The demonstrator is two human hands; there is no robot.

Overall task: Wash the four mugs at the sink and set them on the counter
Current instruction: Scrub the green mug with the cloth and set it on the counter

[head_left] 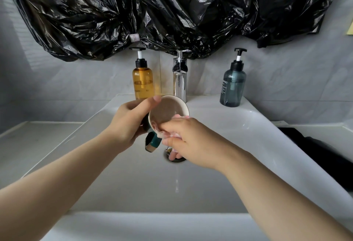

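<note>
A dark green mug (167, 109) with a pale inside and a gold-edged handle is held tilted over the white sink (238, 126), its mouth facing me. My left hand (129, 122) grips the mug's body from the left, thumb on the rim. Pressed against the mug's lower rim is a pink cloth or sponge (172, 134), pinched in my right hand (188, 141). No other mugs are in view.
A chrome faucet (180, 77) stands behind the basin, with an amber pump bottle (142, 82) to its left and a blue-grey pump bottle (232, 87) to its right. The drain (176, 157) lies below my hands. Grey counter (24, 141) flanks the sink; something black (321, 150) lies at right.
</note>
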